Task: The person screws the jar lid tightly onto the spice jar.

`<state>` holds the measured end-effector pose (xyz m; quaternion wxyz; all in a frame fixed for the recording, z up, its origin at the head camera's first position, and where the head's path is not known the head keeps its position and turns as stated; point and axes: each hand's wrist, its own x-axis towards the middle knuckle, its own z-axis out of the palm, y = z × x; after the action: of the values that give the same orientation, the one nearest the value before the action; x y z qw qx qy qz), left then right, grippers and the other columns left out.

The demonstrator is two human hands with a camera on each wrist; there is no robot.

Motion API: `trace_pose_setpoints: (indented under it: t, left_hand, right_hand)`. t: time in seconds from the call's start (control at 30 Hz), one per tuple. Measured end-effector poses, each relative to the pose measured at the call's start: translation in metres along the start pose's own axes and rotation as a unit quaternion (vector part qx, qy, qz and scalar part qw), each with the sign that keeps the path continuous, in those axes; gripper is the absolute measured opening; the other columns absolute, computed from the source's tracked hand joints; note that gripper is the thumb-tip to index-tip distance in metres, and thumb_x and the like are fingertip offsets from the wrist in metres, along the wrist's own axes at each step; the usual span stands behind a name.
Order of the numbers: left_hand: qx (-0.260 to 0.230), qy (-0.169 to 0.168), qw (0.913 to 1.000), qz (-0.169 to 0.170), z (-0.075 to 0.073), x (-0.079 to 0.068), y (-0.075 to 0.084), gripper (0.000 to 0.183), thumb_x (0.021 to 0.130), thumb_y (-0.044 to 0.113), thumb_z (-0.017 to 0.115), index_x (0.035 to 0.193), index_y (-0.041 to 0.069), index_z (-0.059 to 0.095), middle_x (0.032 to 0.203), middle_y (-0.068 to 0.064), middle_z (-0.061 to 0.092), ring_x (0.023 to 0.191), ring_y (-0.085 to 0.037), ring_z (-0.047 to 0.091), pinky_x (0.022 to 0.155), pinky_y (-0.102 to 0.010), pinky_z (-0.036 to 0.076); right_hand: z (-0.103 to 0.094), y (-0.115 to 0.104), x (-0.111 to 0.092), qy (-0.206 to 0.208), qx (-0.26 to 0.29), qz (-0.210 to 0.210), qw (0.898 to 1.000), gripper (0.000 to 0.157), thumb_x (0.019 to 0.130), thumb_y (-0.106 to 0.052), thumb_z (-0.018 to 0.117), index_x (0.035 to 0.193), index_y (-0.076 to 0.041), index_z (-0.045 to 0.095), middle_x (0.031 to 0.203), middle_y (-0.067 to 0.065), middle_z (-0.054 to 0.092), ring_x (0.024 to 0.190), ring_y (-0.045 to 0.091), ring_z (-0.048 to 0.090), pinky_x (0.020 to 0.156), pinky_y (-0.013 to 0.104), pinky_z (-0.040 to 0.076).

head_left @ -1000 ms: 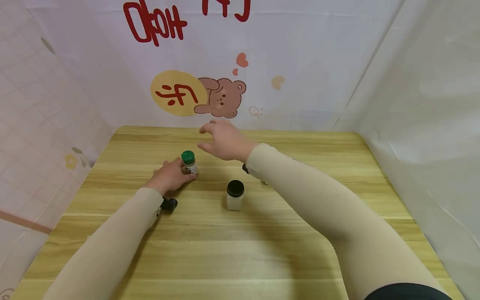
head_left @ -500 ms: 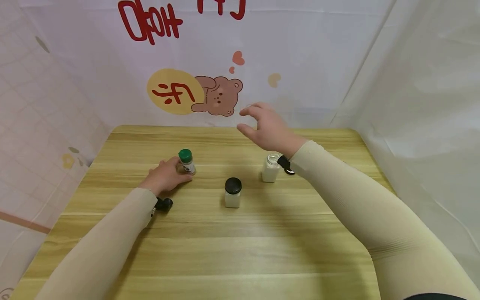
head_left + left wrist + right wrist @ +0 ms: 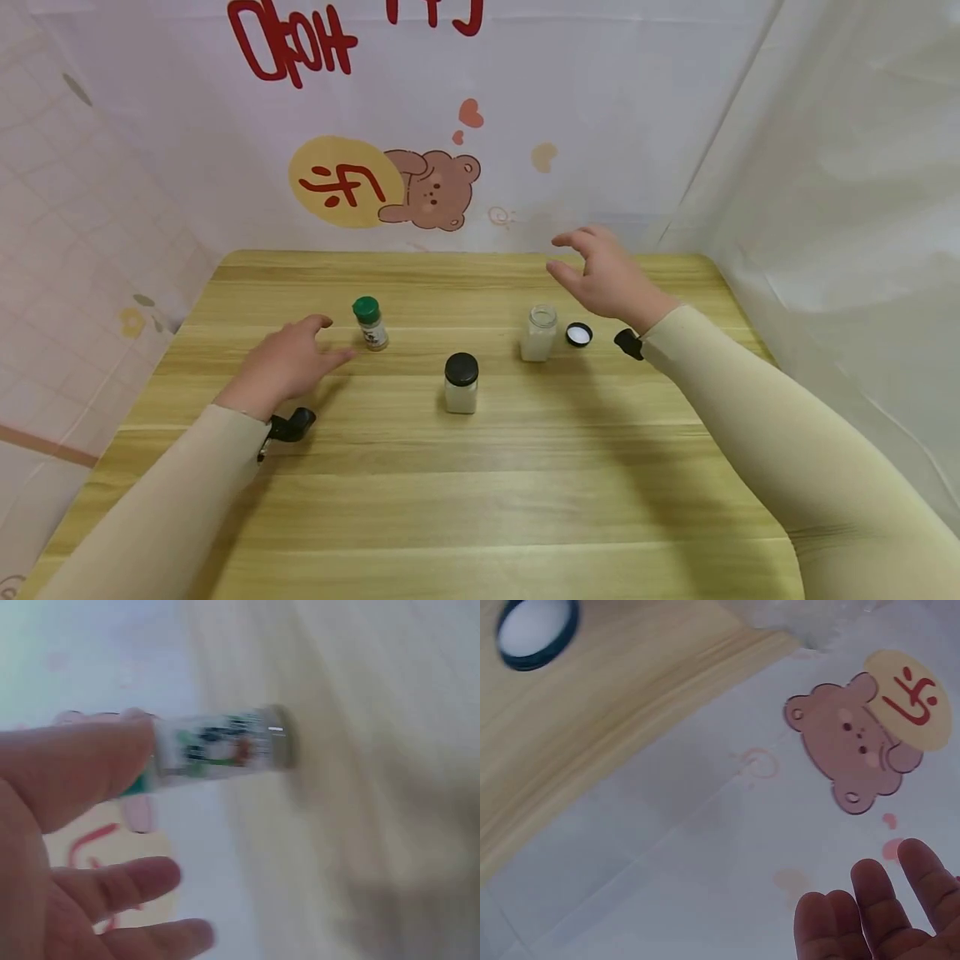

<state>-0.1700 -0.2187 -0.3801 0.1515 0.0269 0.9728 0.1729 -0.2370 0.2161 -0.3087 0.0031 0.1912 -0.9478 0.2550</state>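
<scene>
A small spice shaker [image 3: 372,327] with a green cap and printed label stands upright at the left of the table. My left hand [image 3: 288,365] is apart from it, just to its left, with thumb and fingers spread. In the left wrist view the shaker [image 3: 225,746] looks blurred, partly behind the thumb. My right hand [image 3: 606,273] hovers above the back right, fingers apart and holding nothing. Below and left of it stands an uncapped glass jar [image 3: 537,335] of white contents. Its nearest neighbour is a black lid [image 3: 579,335], lying with the white inside up.
A second glass jar [image 3: 461,385], closed with a black lid, stands near the middle of the wooden table [image 3: 465,508]. White printed sheeting [image 3: 600,108] rises behind the table's back edge and along both sides.
My left hand has let go of the spice shaker and drawn back left. The right hand has moved rightward, bringing the uncapped jar and loose lid into view.
</scene>
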Motion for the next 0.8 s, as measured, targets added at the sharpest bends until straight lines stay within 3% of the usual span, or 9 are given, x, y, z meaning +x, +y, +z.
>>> trace_pose_setpoints:
  t: [0.1,0.2,0.53,0.67,0.8]
  left_hand:
    - [0.013,-0.001,0.9999,0.007,-0.006,-0.015,0.009,0.092,0.099,0.071,0.055,0.159,0.003,0.039,0.153,-0.034,0.051,0.134,-0.057,0.053,0.100,-0.070,0.049]
    - [0.010,-0.001,0.9997,0.022,-0.009,-0.028,0.022,0.090,0.099,0.072,0.054,0.158,0.007,0.041,0.150,-0.031,0.056,0.128,-0.052,0.061,0.096,-0.067,0.053]
    - [-0.048,0.035,0.9940,0.092,-0.004,-0.053,0.077,0.080,0.099,0.067,0.060,0.161,0.020,0.041,0.155,-0.019,0.057,0.135,-0.043,0.060,0.103,-0.064,0.052]
    - [-0.067,0.046,0.9877,0.134,0.000,-0.055,0.097,0.078,0.099,0.063,0.063,0.161,0.022,0.042,0.153,-0.015,0.059,0.134,-0.039,0.062,0.103,-0.061,0.053]
    - [-0.068,0.045,0.9853,0.150,0.001,-0.051,0.112,0.076,0.099,0.060,0.065,0.161,0.022,0.042,0.157,-0.009,0.057,0.138,-0.036,0.060,0.107,-0.061,0.051]
  right_hand:
    - [0.001,0.014,-0.007,-0.006,-0.011,0.012,1.000,0.050,0.108,-0.031,0.059,0.147,-0.001,0.055,0.153,0.021,0.051,0.150,0.043,0.036,0.122,0.061,0.033]
    - [0.003,0.025,-0.013,-0.011,-0.022,0.019,1.000,0.051,0.108,-0.032,0.059,0.148,0.000,0.055,0.153,0.023,0.050,0.148,0.044,0.037,0.120,0.062,0.034]
    - [0.009,0.046,-0.025,-0.033,-0.033,0.043,0.998,0.051,0.108,-0.032,0.058,0.149,-0.001,0.054,0.156,0.024,0.047,0.146,0.046,0.037,0.118,0.064,0.036]
    - [0.013,0.053,-0.029,-0.048,-0.040,0.047,0.997,0.052,0.109,-0.034,0.057,0.149,-0.001,0.054,0.156,0.024,0.046,0.146,0.047,0.037,0.118,0.064,0.036]
    - [0.017,0.059,-0.032,-0.051,-0.044,0.036,0.997,0.052,0.108,-0.033,0.058,0.147,0.000,0.055,0.155,0.025,0.048,0.144,0.047,0.038,0.117,0.063,0.037]
